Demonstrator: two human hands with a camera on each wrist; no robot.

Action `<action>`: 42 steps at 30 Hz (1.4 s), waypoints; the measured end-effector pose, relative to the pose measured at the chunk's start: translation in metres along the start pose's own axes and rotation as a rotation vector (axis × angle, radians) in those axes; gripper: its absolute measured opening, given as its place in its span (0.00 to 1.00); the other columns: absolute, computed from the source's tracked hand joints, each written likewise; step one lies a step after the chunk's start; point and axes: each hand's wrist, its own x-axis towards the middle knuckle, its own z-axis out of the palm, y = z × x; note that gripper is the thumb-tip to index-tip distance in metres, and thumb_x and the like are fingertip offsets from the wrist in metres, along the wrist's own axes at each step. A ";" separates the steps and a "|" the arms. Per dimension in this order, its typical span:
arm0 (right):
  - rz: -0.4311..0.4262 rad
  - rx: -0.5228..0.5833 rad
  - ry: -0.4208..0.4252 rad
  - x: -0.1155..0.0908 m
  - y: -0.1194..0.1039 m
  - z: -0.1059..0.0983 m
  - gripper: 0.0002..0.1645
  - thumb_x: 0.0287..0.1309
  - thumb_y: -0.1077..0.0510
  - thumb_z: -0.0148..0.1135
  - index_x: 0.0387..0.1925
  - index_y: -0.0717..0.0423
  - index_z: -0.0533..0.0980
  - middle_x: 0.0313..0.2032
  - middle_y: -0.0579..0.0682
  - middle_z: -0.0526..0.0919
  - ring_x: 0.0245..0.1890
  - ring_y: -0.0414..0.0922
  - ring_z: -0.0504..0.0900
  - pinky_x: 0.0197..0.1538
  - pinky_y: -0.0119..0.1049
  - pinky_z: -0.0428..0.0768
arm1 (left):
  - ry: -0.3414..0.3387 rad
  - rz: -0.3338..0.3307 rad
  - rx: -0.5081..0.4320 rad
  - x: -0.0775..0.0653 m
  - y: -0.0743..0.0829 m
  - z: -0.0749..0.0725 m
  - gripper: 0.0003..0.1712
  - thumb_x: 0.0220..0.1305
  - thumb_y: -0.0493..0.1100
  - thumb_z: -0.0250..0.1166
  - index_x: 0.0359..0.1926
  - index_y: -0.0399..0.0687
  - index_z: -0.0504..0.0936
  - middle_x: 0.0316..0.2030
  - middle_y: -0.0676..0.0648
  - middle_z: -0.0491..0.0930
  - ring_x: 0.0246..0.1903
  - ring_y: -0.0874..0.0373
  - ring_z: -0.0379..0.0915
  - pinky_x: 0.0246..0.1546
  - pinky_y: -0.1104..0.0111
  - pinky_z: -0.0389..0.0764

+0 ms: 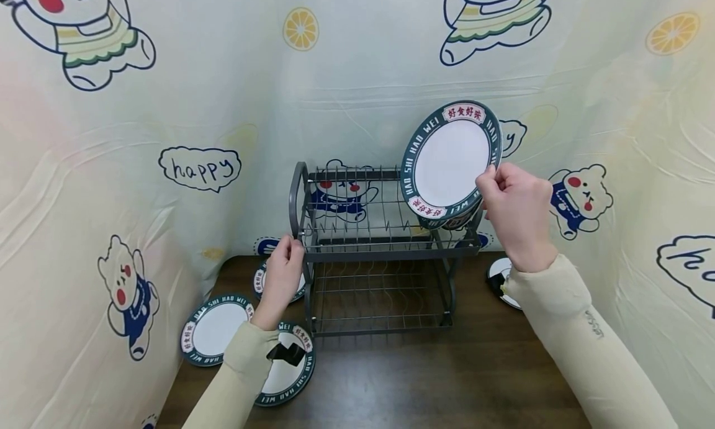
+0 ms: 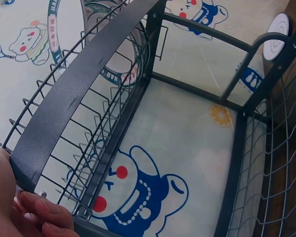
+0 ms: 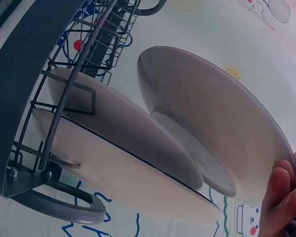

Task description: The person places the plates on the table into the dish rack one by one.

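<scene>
My right hand point(image 1: 516, 215) pinches the rim of a white plate point(image 1: 451, 162) with a dark green lettered border. It holds this plate tilted up over the right end of a black two-tier dish rack point(image 1: 391, 254), its printed face toward me. In the right wrist view, two more plates point(image 3: 123, 170) lean in the upper tier's wires, and the held plate's pale underside is beside them. At the rack's left side, my left hand point(image 1: 283, 270) grips the dark frame; in the left wrist view its fingers point(image 2: 47, 210) curl by the frame's corner.
Left of the rack, a plate point(image 1: 218, 329) lies on the brown table point(image 1: 424, 379). Another plate point(image 1: 287, 379) is partly under my left sleeve, and one more point(image 1: 259, 281) sits behind that hand. A white round dish point(image 1: 499, 269) lies at right. Patterned cloth point(image 1: 357, 75) hangs around the table.
</scene>
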 end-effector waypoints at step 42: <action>-0.320 -0.213 0.047 -0.003 -0.001 0.039 0.19 0.62 0.66 0.54 0.16 0.58 0.65 0.10 0.52 0.63 0.10 0.50 0.59 0.18 0.39 0.55 | -0.007 0.013 -0.026 0.000 -0.002 0.001 0.15 0.81 0.46 0.46 0.35 0.44 0.70 0.24 0.47 0.67 0.19 0.55 0.63 0.18 0.70 0.63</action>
